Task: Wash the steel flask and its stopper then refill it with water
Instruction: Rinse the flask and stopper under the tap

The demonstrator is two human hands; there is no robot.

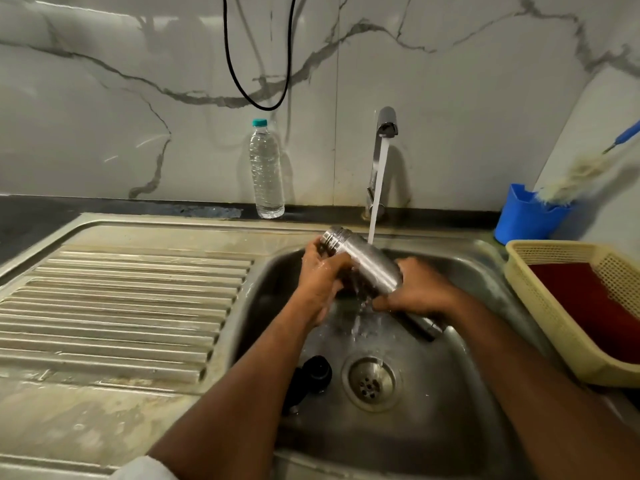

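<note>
Two bare forearms come in from the bottom edge, nearest the lens, converging over the sink basin (450, 410). Between them — one steel flask (367, 265), tilted, threaded open mouth up and to the left, base down to the right, held above the basin and clear of its floor. Left hand (320, 275) wraps the neck end, fingers curled round it just below the threads. Right hand (419, 289) grips the lower body, fingers curled over the steel; the base pokes out past that hand. Water stream (379, 181) from the single tap (386, 123) lands on the flask's upper side near the shoulder and spills off beneath, between the hands.

One black stopper (313, 374) lies on the basin floor, just left of the drain (372, 382), partly hidden by the left forearm, apart from the flask.

Room: the basin's right wall is close behind the flask base; the ribbed drainboard (121, 306) stretches wide to the left, wet in patches. Right rim crowded — one yellow basket (540, 306) tilted against it, something red inside. Behind that, one blue cup (526, 216) holding one brush (581, 171) with a blue handle. One clear plastic bottle (266, 168), teal cap, stands upright on the back ledge left of the tap. One black cable (239, 81) loops down the marble wall.
</note>
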